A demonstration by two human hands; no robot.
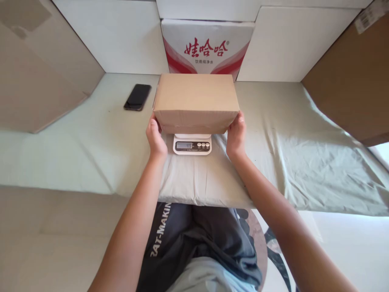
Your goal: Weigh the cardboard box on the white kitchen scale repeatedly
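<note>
A closed brown cardboard box (196, 93) sits over a white digital scale (192, 151), hiding most of its platform. At the box's left front corner, my left hand (156, 136) grips the side, thumb toward the front face and the other fingers mostly hidden. My right hand (237, 133) holds the right front corner in the same way. The scale's small display and round buttons show below the box's front edge; its digits are too small to read surely. Whether the box bears fully on the scale, I cannot tell.
A black phone (137, 97) lies left of the box on a pale green cloth (121, 154). Behind stands a white and red carton (207, 44) against white panels (300, 44). Large cardboard boxes flank the surface at left (45, 69) and right (352, 77).
</note>
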